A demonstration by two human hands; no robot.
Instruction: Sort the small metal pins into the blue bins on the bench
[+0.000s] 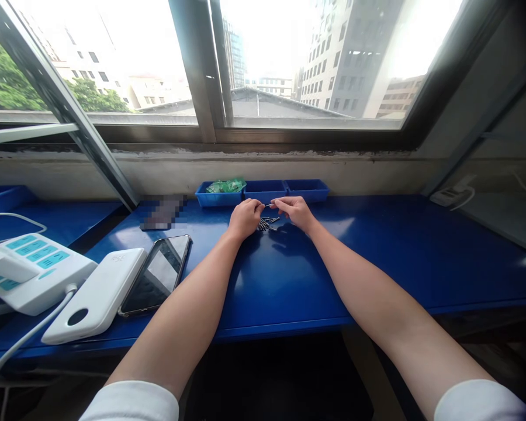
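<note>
We're pinching it, left hand [245,218] and right hand [297,211] | one slim, straight grey metal rod [267,204], near level | just above loose silvery metal rods [268,223] on glossy blue tabletop [272,286]

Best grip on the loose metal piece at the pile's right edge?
Probably a two-finger pinch across the shaft of the metal piece, coming from above right: it's slim, lies flat and its end juts rightward from the pile, while the left hand crowds the opposite side.
</note>
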